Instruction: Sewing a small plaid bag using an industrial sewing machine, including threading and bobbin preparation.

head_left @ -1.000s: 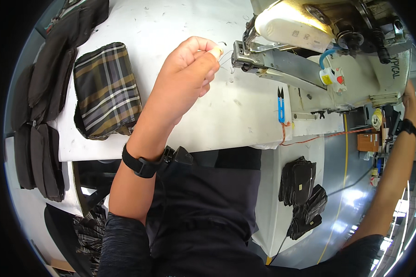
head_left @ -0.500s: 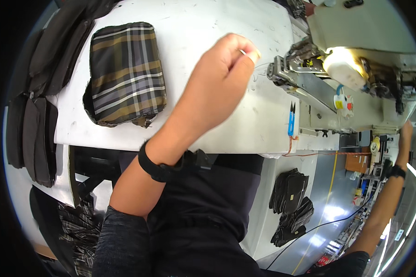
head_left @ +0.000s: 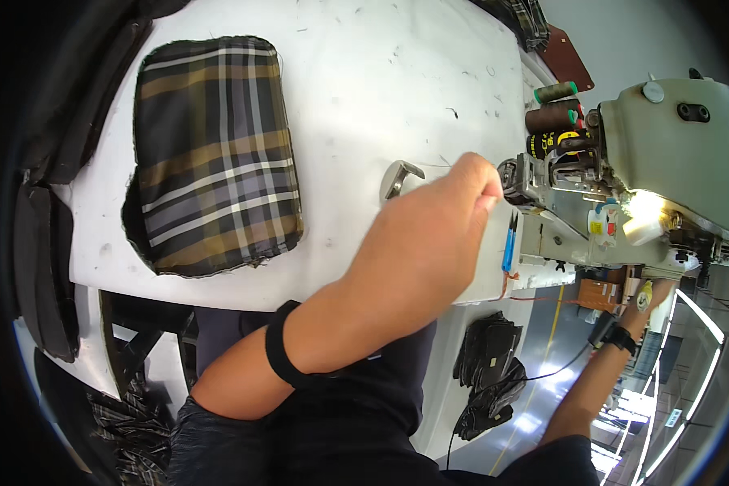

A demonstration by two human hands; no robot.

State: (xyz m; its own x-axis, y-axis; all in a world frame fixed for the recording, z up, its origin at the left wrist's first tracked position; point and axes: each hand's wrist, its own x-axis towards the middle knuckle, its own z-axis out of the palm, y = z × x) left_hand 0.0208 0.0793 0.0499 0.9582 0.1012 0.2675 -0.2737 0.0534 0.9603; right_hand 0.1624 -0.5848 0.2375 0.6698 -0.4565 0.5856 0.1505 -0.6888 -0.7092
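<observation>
My left hand reaches across the white table with thumb and fingers pinched together beside the sewing machine's presser and needle end. Whatever the pinch holds, if anything, is too small to make out. A shiny hooked metal piece lies just beyond this hand. My right hand is at the far right, against the lower side of the machine head, its fingers hidden. To the left lies a plaid fabric piece in black, tan, grey and white, with rounded corners.
Blue thread snips rest by the machine bed. Thread spools stand behind the needle end. Dark padded pieces line the table's left edge. Stacked black pieces lie lower right, with a black cable passing them.
The view has shifted, showing more of the machine and spools. My left hand has come closer to the needle end, still pinched. The metal piece now shows beside it.
</observation>
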